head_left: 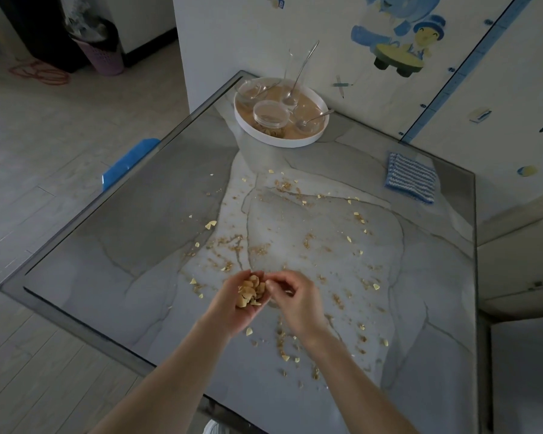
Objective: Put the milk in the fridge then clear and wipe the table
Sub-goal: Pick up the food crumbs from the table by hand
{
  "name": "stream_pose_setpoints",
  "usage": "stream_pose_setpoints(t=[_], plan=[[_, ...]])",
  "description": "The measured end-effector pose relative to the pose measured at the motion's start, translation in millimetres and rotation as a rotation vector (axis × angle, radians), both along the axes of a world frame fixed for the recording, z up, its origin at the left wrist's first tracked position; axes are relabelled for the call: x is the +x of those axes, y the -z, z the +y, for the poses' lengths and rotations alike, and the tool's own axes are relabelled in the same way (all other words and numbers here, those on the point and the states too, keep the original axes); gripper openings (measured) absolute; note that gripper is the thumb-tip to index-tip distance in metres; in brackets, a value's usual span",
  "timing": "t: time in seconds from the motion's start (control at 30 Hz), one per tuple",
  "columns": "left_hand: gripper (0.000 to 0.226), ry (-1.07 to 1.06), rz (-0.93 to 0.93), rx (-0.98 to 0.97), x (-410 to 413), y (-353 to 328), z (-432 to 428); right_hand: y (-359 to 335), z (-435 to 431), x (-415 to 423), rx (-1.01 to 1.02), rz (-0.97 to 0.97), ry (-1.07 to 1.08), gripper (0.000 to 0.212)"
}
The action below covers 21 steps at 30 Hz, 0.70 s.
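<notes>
The left hand (243, 303) is cupped, its fingers curled under a heap of dry, jagged golden flakes (251, 292). Touching that heap, the right hand (297, 297) has its fingertips drawn narrow, apparently pinching one more piece. Around and beyond the fingers, crumbs (229, 242) litter the glossy, marble-veined table (138, 277), so clearing looks partly done and wiping not begun. Far beyond the right fingers lies a folded, blue-striped knitted cloth (411, 178). Farthest off, a round white tray (279, 142) holds clear bowls and metal spoons. No milk is in view, so it is probably already put away.
</notes>
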<state>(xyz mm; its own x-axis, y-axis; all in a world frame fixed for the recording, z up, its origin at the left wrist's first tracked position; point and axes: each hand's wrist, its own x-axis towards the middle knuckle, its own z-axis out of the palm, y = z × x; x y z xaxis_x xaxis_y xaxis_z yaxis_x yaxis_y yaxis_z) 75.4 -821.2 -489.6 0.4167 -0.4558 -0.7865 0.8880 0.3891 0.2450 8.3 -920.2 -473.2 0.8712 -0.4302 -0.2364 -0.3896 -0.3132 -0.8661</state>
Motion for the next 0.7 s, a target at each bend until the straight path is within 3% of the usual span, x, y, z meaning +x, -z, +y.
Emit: stream_pose_setpoints(t=[0.1,0.2,0.27,0.33,0.4,0.5,0.6,0.7], plan=[[0.027,-0.078,0.006,-0.035,10.7,1.6,16.1,12.4,-1.0,-5.7,-0.05,0.08,0.002,0.008],[0.026,-0.124,-0.014,-0.02,17.3,4.1,31.5,38.3,14.0,-11.2,-0.233,0.35,-0.307,0.011],[0.027,-0.134,-0.034,-0.018,19.2,4.6,39.2,51.3,26.4,-12.6,-0.304,0.427,-0.394,0.015],[0.027,-0.138,-0.043,-0.022,20.2,5.9,45.3,61.3,34.2,-12.9,-0.333,0.443,-0.401,0.021],[0.027,-0.14,-0.051,-0.028,21.1,6.5,49.3,62.9,36.4,-11.2,-0.366,0.458,-0.411,0.006],[0.027,-0.132,-0.061,-0.029,20.3,5.9,51.6,57.6,35.8,-7.8,-0.392,0.494,-0.411,0.016],[0.026,-0.111,-0.06,-0.001,18.2,3.9,50.9,44.4,29.2,-4.3,-0.305,0.446,-0.281,0.031],[0.027,-0.098,-0.048,0.015,17.0,0.1,46.3,27.0,24.8,1.0,-0.22,0.329,-0.174,0.022]])
